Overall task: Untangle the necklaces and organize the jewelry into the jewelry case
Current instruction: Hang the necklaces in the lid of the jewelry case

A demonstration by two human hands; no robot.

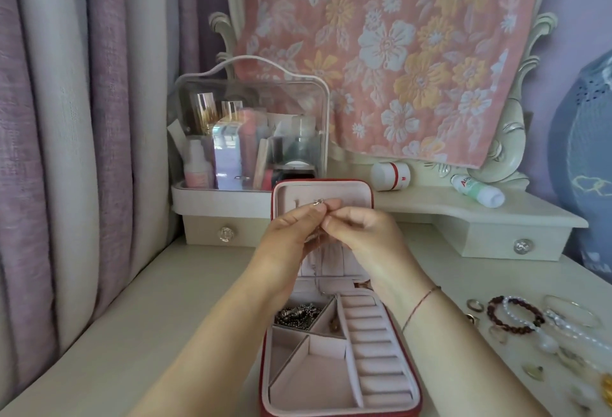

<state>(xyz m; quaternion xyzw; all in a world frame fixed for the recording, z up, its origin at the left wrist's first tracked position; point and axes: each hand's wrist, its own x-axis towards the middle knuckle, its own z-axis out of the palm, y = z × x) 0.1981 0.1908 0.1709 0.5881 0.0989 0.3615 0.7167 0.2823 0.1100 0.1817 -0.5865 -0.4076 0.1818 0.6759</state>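
A pink floral towel (pixel 390 52) is hanging over the cream mirror frame (pixel 516 138), with lilac curtains (pixel 66 118) falling at the left. A clear cosmetics organizer (pixel 251 131) is standing on the vanity shelf (pixel 430 206). Further right, a red-banded white jar (pixel 390 176) is resting and a white-green tube (pixel 477 189) is lying on its side.

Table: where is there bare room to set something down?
Left of the jewelry case, the table lies bare up to the curtain. Right of the case it is crowded with bracelets. Inside the case, the large front compartment is empty; the back-left one holds chains.
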